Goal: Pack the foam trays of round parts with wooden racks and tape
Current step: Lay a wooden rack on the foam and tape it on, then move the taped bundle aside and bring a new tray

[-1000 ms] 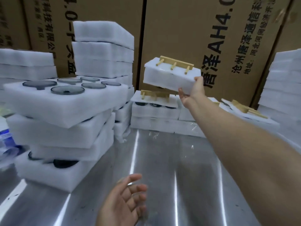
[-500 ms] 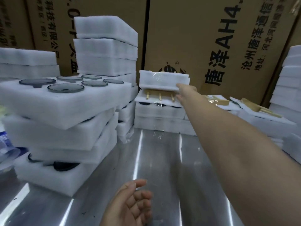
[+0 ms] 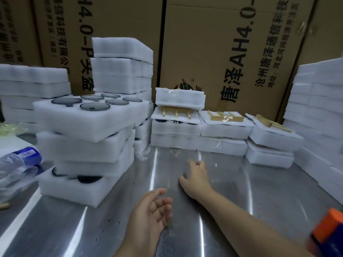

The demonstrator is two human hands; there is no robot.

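Several packed bundles (image 3: 225,127) stand in a row at the far edge of the steel table (image 3: 232,191), against the cardboard boxes (image 3: 213,43). The left pile of that row is the highest: a taped bundle (image 3: 180,99) lies on another whose wooden rack (image 3: 176,113) shows just beneath it, with clear film glinting over both. To the right, two more bundles carry racks on their top faces, and the rightmost sits tilted.

A fair share of the packing looks done, yet plenty seems left. On the left and nearer, a stack of open foam trays (image 3: 87,127) has no rack or tape on it. The top tray shows six grey round parts (image 3: 94,106) sunk flat in its pockets, and dark discs peep from the bottom tray too. The trays are thick, white and soft-edged, piled unevenly so that each overhangs the next.

Plain foam slabs (image 3: 319,108) rise at the far right, and more stand at the far left.

The left hand (image 3: 154,214) hovers near the front of the table, palm up, fingers loosely curled, holding nothing. The right hand (image 3: 196,177) is farther out, low over the bare steel. It is blurred, its fingers seem loosely extended, and I see nothing in it.

An orange object (image 3: 326,230) at the near right corner may be the tape, but it is too blurred to tell.
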